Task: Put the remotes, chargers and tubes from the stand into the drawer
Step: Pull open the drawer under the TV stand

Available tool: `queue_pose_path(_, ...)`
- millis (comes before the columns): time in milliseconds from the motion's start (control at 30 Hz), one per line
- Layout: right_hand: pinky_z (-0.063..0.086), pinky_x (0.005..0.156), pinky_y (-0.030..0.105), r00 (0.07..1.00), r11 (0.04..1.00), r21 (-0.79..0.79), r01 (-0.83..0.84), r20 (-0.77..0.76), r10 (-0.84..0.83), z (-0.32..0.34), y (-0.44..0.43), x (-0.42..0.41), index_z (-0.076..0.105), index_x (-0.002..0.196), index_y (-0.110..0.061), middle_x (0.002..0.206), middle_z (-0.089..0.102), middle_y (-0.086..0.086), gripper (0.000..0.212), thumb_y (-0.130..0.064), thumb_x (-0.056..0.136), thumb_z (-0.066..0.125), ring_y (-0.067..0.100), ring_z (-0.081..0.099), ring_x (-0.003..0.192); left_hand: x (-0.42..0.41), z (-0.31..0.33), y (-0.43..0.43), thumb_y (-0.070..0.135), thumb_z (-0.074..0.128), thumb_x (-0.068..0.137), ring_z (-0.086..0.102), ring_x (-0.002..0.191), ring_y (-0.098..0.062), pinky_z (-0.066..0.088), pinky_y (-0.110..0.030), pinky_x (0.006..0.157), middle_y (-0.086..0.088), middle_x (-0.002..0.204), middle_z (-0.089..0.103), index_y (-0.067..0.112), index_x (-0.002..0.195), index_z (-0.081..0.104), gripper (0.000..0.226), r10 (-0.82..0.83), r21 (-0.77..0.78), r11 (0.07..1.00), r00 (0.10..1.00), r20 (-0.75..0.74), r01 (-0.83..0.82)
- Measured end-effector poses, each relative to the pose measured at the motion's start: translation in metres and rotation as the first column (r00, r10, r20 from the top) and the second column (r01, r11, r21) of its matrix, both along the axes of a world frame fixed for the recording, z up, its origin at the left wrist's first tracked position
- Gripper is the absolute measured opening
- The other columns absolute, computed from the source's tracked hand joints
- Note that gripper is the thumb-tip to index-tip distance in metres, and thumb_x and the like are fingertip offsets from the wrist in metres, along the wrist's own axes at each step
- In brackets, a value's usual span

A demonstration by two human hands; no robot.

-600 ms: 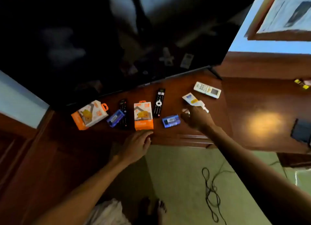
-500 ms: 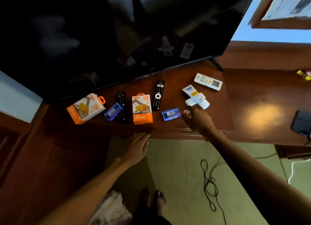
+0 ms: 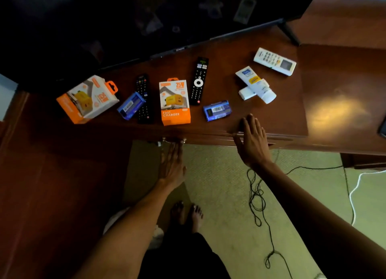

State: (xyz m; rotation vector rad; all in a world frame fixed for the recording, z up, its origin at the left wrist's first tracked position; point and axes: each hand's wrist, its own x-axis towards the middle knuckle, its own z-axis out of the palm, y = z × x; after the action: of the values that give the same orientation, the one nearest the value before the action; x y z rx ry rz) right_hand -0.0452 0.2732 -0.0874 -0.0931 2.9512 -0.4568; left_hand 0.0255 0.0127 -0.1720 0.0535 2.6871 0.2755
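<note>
On the wooden stand (image 3: 271,115) lie two orange charger boxes (image 3: 175,102) (image 3: 87,98), two black remotes (image 3: 198,80) (image 3: 143,98), a white remote (image 3: 274,61), two white tubes (image 3: 255,86) and two small blue boxes (image 3: 217,110) (image 3: 131,105). My left hand (image 3: 172,164) reaches flat toward the metal drawer handle (image 3: 173,141) under the stand's front edge, fingertips at it. My right hand (image 3: 251,142) is open over the front edge, just right of the nearer blue box, holding nothing. The drawer looks shut.
A large dark TV (image 3: 146,17) stands at the back of the stand. A black cable (image 3: 257,197) and a white cable (image 3: 355,191) lie on the green floor. My bare feet (image 3: 187,214) are below. A dark object (image 3: 383,128) sits at the far right.
My left hand slid down from the stand's top to the drawer handle. My right hand drew back from the tubes to the front edge and opened flat. The view tilted down.
</note>
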Motion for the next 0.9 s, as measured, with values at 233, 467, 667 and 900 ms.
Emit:
queue_pose_path(233, 0.01, 0.122, 0.044, 0.999, 1.0, 0.018, -0.011, -0.041, 0.011, -0.012, 0.002, 0.007, 0.016, 0.154, -0.01, 0.164, 0.007, 0.011, 0.068, -0.049, 0.099, 0.029, 0.028, 0.006, 0.151, -0.003, -0.006, -0.016, 0.041, 0.064, 0.079, 0.011, 0.149, -0.029, 0.009, -0.053, 0.119, -0.007, 0.163, 0.005, 0.016, 0.154, -0.007, 0.105, -0.059, -0.049, 0.997, 0.998, -0.025, 0.058)
queue_pose_path(467, 0.01, 0.122, 0.045, 0.996, 0.999, 0.033, -0.013, -0.083, 0.016, -0.018, 0.001, 0.011, 0.013, 0.155, -0.01, 0.164, 0.006, 0.012, 0.067, -0.048, 0.102, 0.031, 0.028, 0.005, 0.151, 0.009, -0.011, -0.017, 0.05, 0.069, 0.075, 0.006, 0.15, -0.026, 0.018, -0.054, 0.117, -0.005, 0.163, 0.005, 0.02, 0.154, -0.004, 0.111, -0.026, -0.028, 0.999, 0.999, -0.035, 0.025)
queue_pose_path(667, 0.008, 0.123, 0.046, 0.997, 0.998, 0.063, -0.002, -0.075, 0.007, -0.02, -0.003, 0.012, 0.012, 0.154, -0.009, 0.164, 0.005, 0.014, 0.068, -0.049, 0.102, 0.029, 0.03, 0.003, 0.151, 0.03, -0.007, -0.019, 0.049, 0.068, 0.076, -0.001, 0.15, -0.024, 0.017, -0.056, 0.117, -0.006, 0.164, 0.001, 0.021, 0.154, -0.003, 0.11, -0.018, -0.005, 1.0, 1.0, -0.023, 0.018)
queue_pose_path(900, 0.007, 0.123, 0.045, 0.999, 0.997, 0.069, -0.021, -0.026, 0.023, -0.012, -0.001, 0.013, 0.011, 0.155, -0.008, 0.164, 0.005, 0.014, 0.07, -0.049, 0.101, 0.029, 0.03, 0.003, 0.151, 0.074, 0.002, -0.018, 0.049, 0.067, 0.077, -0.003, 0.15, -0.026, 0.014, -0.056, 0.118, -0.007, 0.163, -0.002, 0.018, 0.154, -0.007, 0.11, -0.04, 0.003, 0.999, 0.998, 0.046, 0.04)
